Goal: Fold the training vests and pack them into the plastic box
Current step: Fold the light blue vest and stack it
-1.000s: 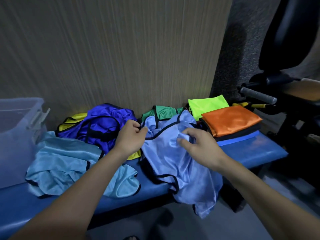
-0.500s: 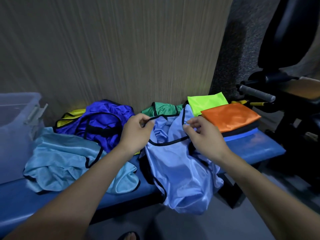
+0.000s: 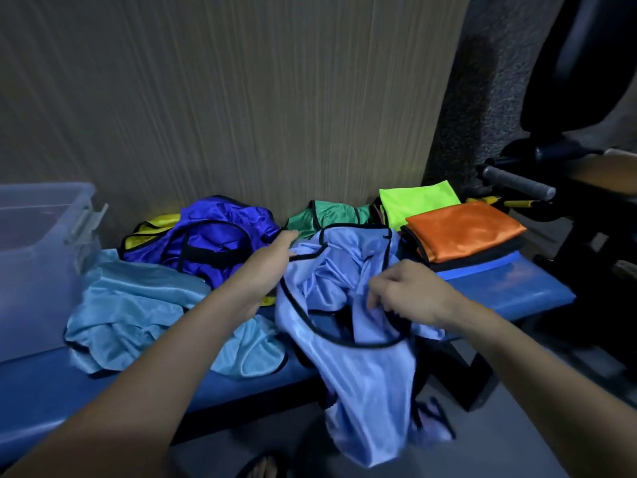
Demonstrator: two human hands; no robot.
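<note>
Two hands work one periwinkle vest [image 3: 358, 367] at the front edge of a blue bench [image 3: 510, 288]. Far left, a clear plastic box [image 3: 44, 257] stands on the bench against the wood-grain wall [image 3: 241, 98]. Just beside the box lies a crumpled light-blue vest [image 3: 138, 312], spread toward the bench's front. Behind it sits a bunched royal-blue vest [image 3: 213, 236], overlapping a yellow vest [image 3: 151, 231] at the wall. The left hand [image 3: 265, 267] reaches forward with fingers extended, touching the black-trimmed upper edge of the periwinkle vest; whether it pinches the trim cannot be told. The periwinkle vest lies unfolded at mid-bench, its lower half hanging over the front edge toward the floor. Behind it a green vest [image 3: 327, 213] rests against the wall. The right hand [image 3: 410, 293] has its fingers curled, pinching the periwinkle fabric near a black-edged opening. To the right stands a folded stack: a neon-green vest [image 3: 418, 200] at the back, an orange vest [image 3: 465, 229] on top, darker folded pieces beneath. Far right, dark gym equipment [image 3: 568, 174] stands beside the bench.
</note>
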